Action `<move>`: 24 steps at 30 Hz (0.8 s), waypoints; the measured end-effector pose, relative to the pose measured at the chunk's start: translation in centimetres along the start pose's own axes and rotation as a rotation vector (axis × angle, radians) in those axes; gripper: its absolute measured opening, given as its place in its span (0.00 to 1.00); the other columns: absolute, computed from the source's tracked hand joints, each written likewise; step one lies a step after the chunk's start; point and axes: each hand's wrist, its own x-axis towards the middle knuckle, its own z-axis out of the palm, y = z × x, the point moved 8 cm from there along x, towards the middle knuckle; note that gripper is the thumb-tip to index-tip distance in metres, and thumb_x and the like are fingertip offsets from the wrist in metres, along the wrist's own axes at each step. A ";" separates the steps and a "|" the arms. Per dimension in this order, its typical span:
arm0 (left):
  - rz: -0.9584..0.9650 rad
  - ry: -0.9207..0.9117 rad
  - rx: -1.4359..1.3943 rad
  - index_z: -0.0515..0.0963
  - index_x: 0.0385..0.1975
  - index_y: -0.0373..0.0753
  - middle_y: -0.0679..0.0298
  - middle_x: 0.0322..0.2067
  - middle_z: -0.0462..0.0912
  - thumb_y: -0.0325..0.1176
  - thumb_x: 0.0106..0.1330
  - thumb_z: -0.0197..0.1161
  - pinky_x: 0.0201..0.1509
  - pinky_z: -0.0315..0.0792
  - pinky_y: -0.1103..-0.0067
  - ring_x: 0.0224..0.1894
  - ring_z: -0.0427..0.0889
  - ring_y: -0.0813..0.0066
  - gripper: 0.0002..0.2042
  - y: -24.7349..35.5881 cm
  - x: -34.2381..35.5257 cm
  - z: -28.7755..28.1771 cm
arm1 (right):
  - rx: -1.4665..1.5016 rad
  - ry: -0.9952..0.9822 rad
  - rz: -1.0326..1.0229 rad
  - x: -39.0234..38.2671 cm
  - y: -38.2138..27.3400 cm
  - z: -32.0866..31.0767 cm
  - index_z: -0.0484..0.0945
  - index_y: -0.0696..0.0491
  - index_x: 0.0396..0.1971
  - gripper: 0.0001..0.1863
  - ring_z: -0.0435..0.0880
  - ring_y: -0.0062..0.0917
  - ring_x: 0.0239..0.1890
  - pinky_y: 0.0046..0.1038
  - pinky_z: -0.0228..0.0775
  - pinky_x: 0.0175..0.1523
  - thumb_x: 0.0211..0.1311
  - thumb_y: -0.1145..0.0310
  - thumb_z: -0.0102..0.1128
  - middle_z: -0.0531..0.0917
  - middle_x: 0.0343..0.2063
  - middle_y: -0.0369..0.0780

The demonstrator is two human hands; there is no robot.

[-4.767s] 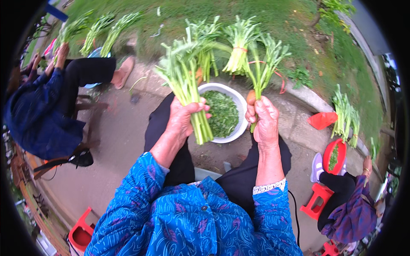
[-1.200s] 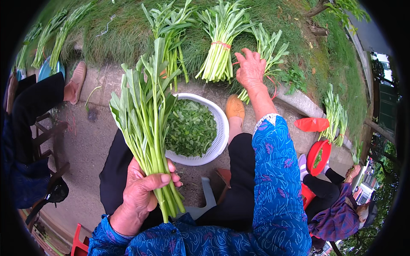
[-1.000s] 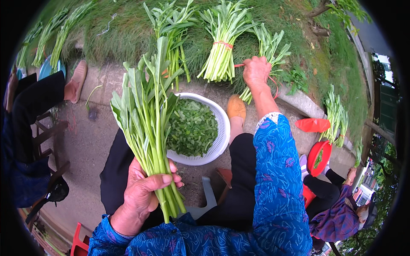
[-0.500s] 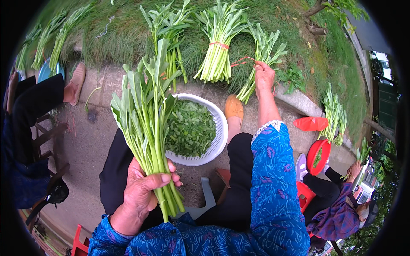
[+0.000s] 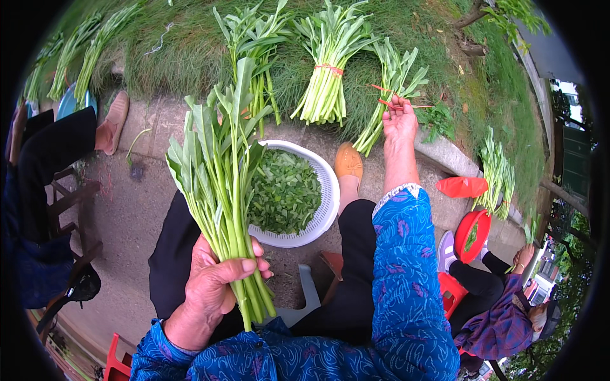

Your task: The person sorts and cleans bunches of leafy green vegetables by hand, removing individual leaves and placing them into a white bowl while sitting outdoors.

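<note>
My left hand (image 5: pixel 213 279) is wrapped round the lower stems of a loose bunch of long-leaved green vegetable stalks (image 5: pixel 222 184), which look like water spinach. The bunch stands upright and leans over a white basket (image 5: pixel 329 213) of chopped greens (image 5: pixel 283 193). Farther out on the right, my right hand (image 5: pixel 400 130) is palm up, its fingers curled on a thin red tie (image 5: pixel 419 106). It is over a smaller bunch of the same stalks (image 5: pixel 370 134) lying on the kerb and grass; whether the tie goes round these stalks I cannot tell.
A bunch bound with a red tie (image 5: pixel 324 95) and another bunch (image 5: pixel 273 101) lie on the grass edge. On the right sits a person in a plaid top (image 5: pixel 492 330), by a red basin (image 5: pixel 464 251) and red bag (image 5: pixel 460 187). Another person's leg (image 5: pixel 60 146) is at left.
My right hand has turned palm up and shifted slightly right, bringing the red tie over the smaller bunch. My left hand and its bunch stay nearly still.
</note>
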 end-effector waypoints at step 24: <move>0.029 0.002 0.070 0.69 0.46 0.31 0.55 0.34 0.78 0.19 0.50 0.59 0.38 0.84 0.62 0.32 0.83 0.65 0.20 -0.3 0.0 0.2 | -1.254 -0.199 -0.530 -6.6 -0.6 -2.2 0.75 0.57 0.48 0.22 0.82 0.37 0.42 0.35 0.72 0.50 0.51 0.67 0.64 0.83 0.38 0.45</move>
